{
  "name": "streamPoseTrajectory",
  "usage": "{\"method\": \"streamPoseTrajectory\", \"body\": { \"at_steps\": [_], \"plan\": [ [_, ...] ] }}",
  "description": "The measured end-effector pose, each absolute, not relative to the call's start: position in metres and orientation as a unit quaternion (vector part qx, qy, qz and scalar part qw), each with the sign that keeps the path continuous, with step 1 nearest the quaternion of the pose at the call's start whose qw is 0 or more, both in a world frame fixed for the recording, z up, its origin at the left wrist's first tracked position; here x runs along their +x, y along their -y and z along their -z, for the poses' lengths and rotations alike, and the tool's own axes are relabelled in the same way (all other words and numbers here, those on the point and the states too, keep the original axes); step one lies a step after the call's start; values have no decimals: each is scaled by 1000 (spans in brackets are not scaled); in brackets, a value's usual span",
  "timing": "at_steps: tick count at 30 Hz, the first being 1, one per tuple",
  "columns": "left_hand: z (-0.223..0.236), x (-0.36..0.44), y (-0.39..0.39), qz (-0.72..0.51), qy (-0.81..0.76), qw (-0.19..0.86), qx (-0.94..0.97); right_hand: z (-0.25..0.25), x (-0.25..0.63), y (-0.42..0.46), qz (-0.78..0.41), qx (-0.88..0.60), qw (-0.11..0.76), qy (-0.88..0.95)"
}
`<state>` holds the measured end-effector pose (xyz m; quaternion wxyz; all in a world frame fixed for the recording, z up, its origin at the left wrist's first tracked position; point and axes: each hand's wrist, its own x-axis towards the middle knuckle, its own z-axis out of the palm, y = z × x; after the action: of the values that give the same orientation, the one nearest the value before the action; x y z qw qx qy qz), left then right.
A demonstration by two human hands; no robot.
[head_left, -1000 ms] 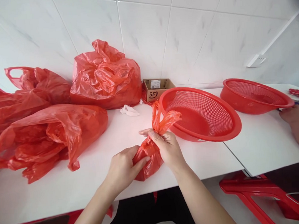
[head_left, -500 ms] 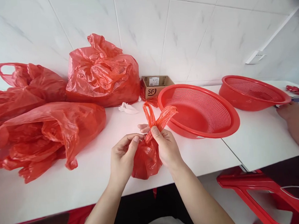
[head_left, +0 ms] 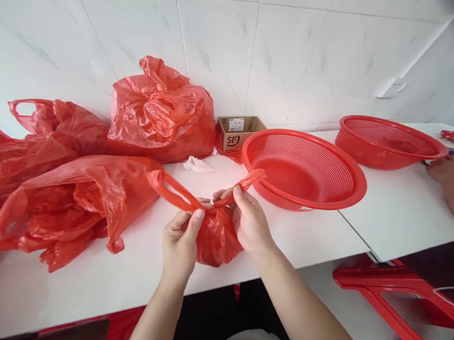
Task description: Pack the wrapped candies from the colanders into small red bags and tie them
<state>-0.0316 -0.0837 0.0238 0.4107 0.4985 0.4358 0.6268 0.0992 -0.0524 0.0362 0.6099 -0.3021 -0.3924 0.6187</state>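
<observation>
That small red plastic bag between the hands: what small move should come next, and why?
Probably cross the two handles and pull them into a knot. The left hand and right hand each seem to pinch one of the handles of the small red plastic bag, drawing them apart above its bulging body.

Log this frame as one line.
red plastic bag | left hand: holds one handle | right hand: holds other handle | nearby: red colander
</observation>
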Motion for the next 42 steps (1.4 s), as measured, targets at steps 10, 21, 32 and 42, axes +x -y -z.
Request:
{"method": "streamPoseTrajectory", "body": {
  "at_steps": [10, 21, 32, 42],
  "plan": [
    [-16, -37, 90, -607, -374, 473, 518, -29, 104, 40, -622, -317, 634, 332],
    [-60, -27, 84, -360, -496, 448, 651, -59, 112, 45, -317, -343, 455, 758],
    [-51, -43, 76, -440, -500, 464, 585, -80, 153, 64, -245, -425, 335, 804],
    [-47, -49, 85, -472, -377, 445, 661, -48, 154, 109, -316, -469, 418, 711]
  ]
}}
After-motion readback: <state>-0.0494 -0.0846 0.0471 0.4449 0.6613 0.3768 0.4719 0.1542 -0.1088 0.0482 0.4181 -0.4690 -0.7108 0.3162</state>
